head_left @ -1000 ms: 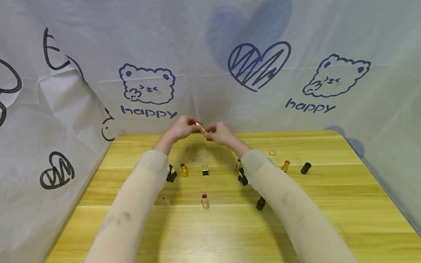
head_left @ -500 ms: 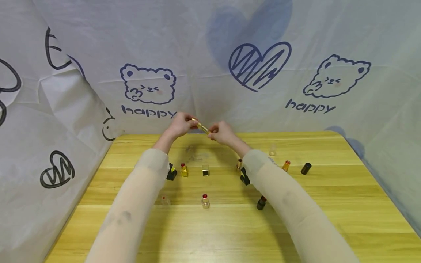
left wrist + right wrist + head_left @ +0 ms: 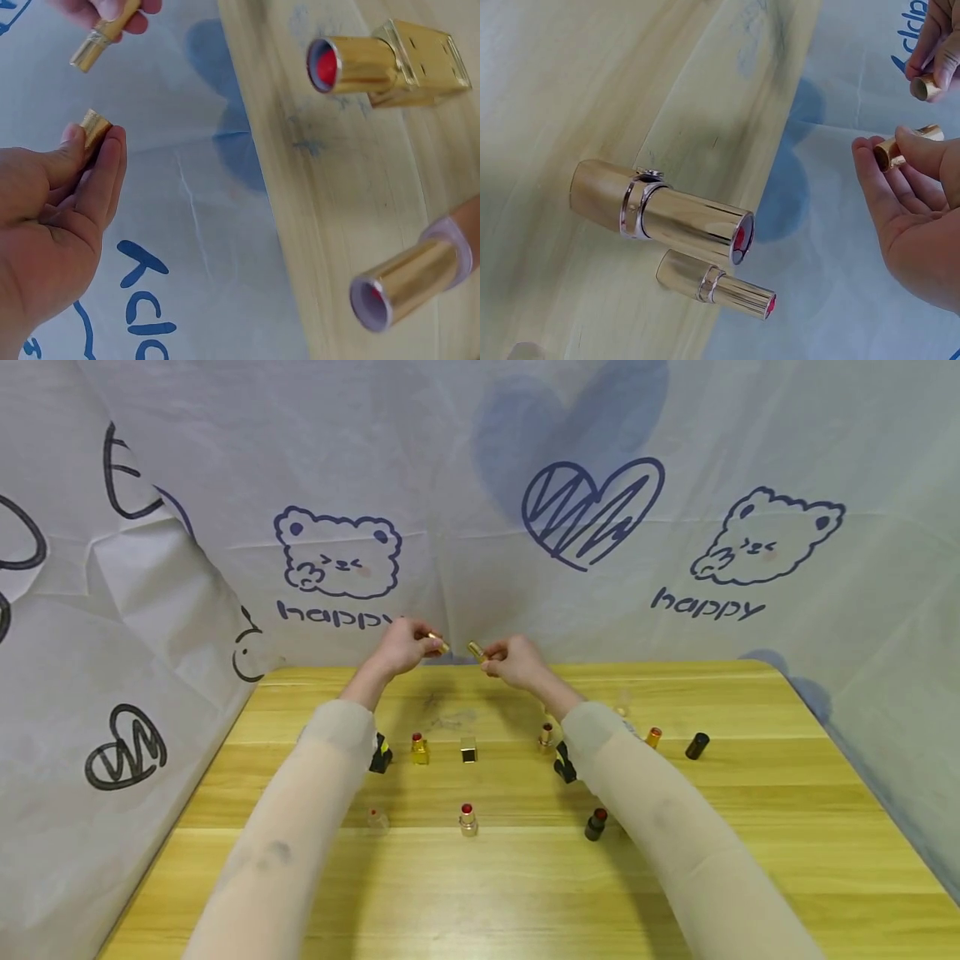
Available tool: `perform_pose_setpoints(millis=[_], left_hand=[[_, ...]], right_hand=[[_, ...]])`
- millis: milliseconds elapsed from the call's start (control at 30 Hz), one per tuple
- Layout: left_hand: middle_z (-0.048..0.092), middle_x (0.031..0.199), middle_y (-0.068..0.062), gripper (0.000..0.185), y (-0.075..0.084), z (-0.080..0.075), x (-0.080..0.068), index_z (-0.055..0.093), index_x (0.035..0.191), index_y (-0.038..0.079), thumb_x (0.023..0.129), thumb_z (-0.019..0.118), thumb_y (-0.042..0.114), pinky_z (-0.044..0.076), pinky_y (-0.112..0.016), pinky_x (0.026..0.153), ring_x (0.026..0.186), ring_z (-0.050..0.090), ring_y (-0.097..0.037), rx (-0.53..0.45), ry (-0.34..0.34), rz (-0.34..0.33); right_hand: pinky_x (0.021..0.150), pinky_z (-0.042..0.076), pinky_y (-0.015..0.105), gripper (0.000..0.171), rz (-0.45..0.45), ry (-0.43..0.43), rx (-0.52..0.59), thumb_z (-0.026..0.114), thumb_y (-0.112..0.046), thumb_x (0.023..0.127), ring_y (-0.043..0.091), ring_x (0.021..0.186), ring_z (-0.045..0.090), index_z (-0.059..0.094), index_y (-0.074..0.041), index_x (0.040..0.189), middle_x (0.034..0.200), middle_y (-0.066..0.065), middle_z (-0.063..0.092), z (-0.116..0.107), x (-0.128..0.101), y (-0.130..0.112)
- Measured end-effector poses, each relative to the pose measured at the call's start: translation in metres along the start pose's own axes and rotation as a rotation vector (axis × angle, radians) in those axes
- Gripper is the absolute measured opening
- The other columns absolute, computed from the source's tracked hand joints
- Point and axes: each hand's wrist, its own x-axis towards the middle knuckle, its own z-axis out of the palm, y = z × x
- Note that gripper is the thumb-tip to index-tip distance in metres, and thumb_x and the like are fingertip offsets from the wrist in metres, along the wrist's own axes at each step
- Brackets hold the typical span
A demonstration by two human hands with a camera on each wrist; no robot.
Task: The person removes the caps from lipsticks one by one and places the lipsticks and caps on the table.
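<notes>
Presently both hands are raised above the far edge of the table [image 3: 750, 860], a wooden top with pale yellow grain. Left hand [image 3: 401, 647]: grip pinched around a short gold cap [image 3: 438, 643], a shiny metallic tube held between thumb and forefinger; in the left wrist view the cap [image 3: 94, 127] shows only its open end past the fingertips. Right hand [image 3: 513, 662]: grip pinched on the gold lipstick tube [image 3: 477, 651], cylindrical and reflective, with a stepped collar visible in the left wrist view [image 3: 101, 37]. Cap and tube are apart, a small gap between them, both level with the backdrop [image 3: 600, 427], a creased white sheet printed with blue bears and hearts.

Relative to the table's centre: a square gold cap [image 3: 468, 749] stands just behind it; a square gold lipstick [image 3: 418, 748] with red bullet stands left of that cap; a round lipstick [image 3: 467, 819] with red tip stands in front. A black cap [image 3: 697, 744] lies toward the right edge, an amber-tipped lipstick [image 3: 653, 737] beside it. A dark lipstick [image 3: 596, 824] sits under the right forearm.
</notes>
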Motion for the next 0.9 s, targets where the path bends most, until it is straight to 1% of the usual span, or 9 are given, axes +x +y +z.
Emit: perform_pose_setpoints(millis=[100, 200, 300, 467, 533, 600, 700, 800, 900], left_hand=[[0.065, 0.122, -0.028, 0.027, 0.000, 0.001, 0.001, 0.063, 0.127, -0.012, 0.107, 0.056, 0.005, 0.058, -0.042, 0.098, 0.114, 0.068, -0.039, 0.079, -0.018, 0.012], [0.067, 0.119, -0.026, 0.026, 0.000, 0.002, 0.003, 0.065, 0.126, -0.010, 0.105, 0.060, 0.005, 0.058, -0.042, 0.094, 0.109, 0.068, -0.036, 0.168, -0.035, 0.023], [0.069, 0.117, -0.024, 0.026, 0.000, 0.003, 0.004, 0.067, 0.124, -0.009, 0.102, 0.065, 0.006, 0.058, -0.042, 0.091, 0.105, 0.066, -0.034, 0.269, -0.052, 0.032], [0.071, 0.113, -0.021, 0.024, 0.000, 0.003, 0.006, 0.072, 0.116, -0.006, 0.097, 0.073, 0.007, 0.058, -0.042, 0.089, 0.099, 0.065, -0.031, 0.443, -0.113, 0.043], [0.071, 0.110, -0.019, 0.020, 0.000, 0.003, 0.006, 0.073, 0.111, -0.004, 0.095, 0.074, 0.006, 0.058, -0.042, 0.087, 0.095, 0.065, -0.030, 0.502, -0.141, 0.046], [0.072, 0.108, -0.019, 0.018, -0.001, 0.004, 0.006, 0.073, 0.109, -0.004, 0.093, 0.074, 0.004, 0.059, -0.042, 0.085, 0.093, 0.065, -0.030, 0.544, -0.170, 0.046], [0.072, 0.112, -0.020, 0.022, -0.002, 0.005, 0.007, 0.073, 0.112, -0.005, 0.091, 0.073, 0.002, 0.059, -0.042, 0.089, 0.097, 0.066, -0.031, 0.582, -0.213, 0.031], [0.071, 0.119, -0.022, 0.029, -0.003, 0.007, 0.008, 0.072, 0.119, -0.006, 0.091, 0.071, 0.001, 0.059, -0.043, 0.094, 0.104, 0.066, -0.033, 0.613, -0.249, 0.008], [0.069, 0.123, -0.022, 0.032, -0.004, 0.009, 0.008, 0.071, 0.123, -0.006, 0.092, 0.069, 0.000, 0.058, -0.044, 0.097, 0.110, 0.066, -0.035, 0.639, -0.272, -0.014]], right_hand=[[0.093, 0.060, 0.040, 0.032, -0.004, 0.011, -0.020, 0.066, -0.006, 0.102, 0.032, 0.106, 0.069, 0.064, 0.008, 0.131, 0.117, 0.022, 0.069, 0.000, 0.000, 0.000], [0.089, 0.059, 0.036, 0.030, -0.007, 0.028, -0.064, 0.069, -0.008, 0.100, 0.031, 0.107, 0.067, 0.065, 0.006, 0.127, 0.118, 0.020, 0.069, 0.002, 0.001, -0.001], [0.088, 0.058, 0.035, 0.031, -0.004, 0.032, -0.082, 0.072, -0.009, 0.098, 0.032, 0.108, 0.067, 0.065, 0.006, 0.124, 0.119, 0.020, 0.069, 0.006, 0.002, -0.003], [0.086, 0.058, 0.035, 0.033, 0.013, 0.026, -0.080, 0.072, -0.009, 0.097, 0.032, 0.106, 0.067, 0.064, 0.007, 0.124, 0.117, 0.021, 0.069, 0.018, 0.006, -0.005], [0.085, 0.058, 0.034, 0.031, 0.020, 0.037, -0.102, 0.073, -0.009, 0.096, 0.030, 0.103, 0.068, 0.065, 0.007, 0.121, 0.113, 0.020, 0.071, 0.024, 0.008, -0.005], [0.085, 0.057, 0.033, 0.025, 0.031, 0.046, -0.142, 0.074, -0.009, 0.094, 0.026, 0.097, 0.068, 0.068, 0.005, 0.114, 0.106, 0.016, 0.072, 0.031, 0.011, -0.005], [0.079, 0.054, 0.033, 0.011, 0.053, 0.054, -0.222, 0.075, -0.010, 0.092, 0.022, 0.083, 0.061, 0.067, -0.002, 0.093, 0.087, 0.008, 0.068, 0.040, 0.012, -0.004], [0.071, 0.049, 0.034, 0.022, 0.091, 0.048, -0.263, 0.074, -0.007, 0.091, 0.021, 0.074, 0.052, 0.057, -0.008, 0.077, 0.075, 0.004, 0.056, 0.048, 0.012, -0.004], [0.065, 0.044, 0.032, 0.030, 0.136, 0.038, -0.268, 0.070, -0.002, 0.090, 0.022, 0.070, 0.048, 0.049, -0.011, 0.072, 0.072, 0.003, 0.049, 0.054, 0.012, -0.002]])
